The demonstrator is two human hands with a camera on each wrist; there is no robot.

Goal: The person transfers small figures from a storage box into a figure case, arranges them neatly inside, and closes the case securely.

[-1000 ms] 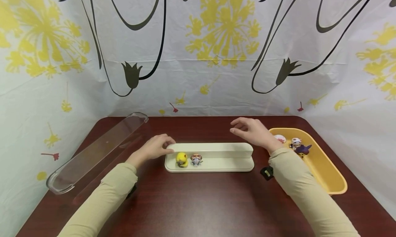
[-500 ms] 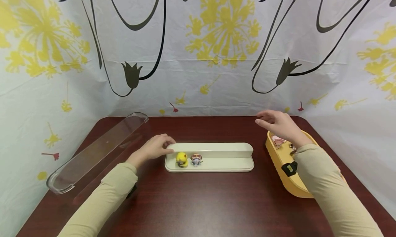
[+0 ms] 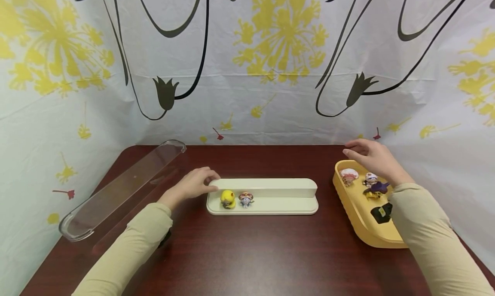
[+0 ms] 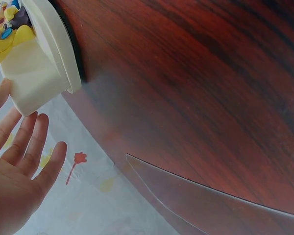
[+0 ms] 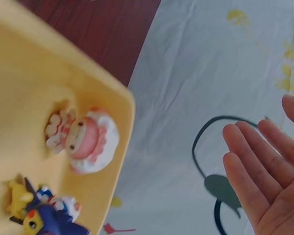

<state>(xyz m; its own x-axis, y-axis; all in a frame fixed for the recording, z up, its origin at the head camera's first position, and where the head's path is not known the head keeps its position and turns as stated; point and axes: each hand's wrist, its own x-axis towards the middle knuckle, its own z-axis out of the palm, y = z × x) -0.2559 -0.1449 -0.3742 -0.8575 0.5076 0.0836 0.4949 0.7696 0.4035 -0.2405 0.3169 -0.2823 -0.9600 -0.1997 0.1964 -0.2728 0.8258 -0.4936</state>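
Note:
My left hand (image 3: 196, 182) holds the left end of a cream display stand (image 3: 278, 205), its thumb in front of the raised step and its fingertips at the back edge. On the stand's lower level, a yellow duck-like figurine (image 3: 227, 199) and a small figurine with a red-brown hat (image 3: 245, 199) stand side by side. My right hand (image 3: 373, 158) hovers above the far end of a yellow tray (image 3: 357, 221), fingers loosely bent, nothing in them. In the tray are a pink figurine with a white hat (image 5: 83, 139), a white-capped figurine (image 3: 370, 179) and a yellow figurine with a purple hat (image 3: 377, 190).
A long clear plastic cover (image 3: 127, 186) lies slantwise at the left of the dark red-brown table (image 3: 247, 253). A patterned white cloth (image 3: 247, 94) hangs behind and at both sides. A dark strap piece (image 3: 382, 213) shows at the right sleeve, over the tray.
My right hand has moved right, from beside the stand's right end to above the tray's far end. The left hand, the stand and its figurines stay put.

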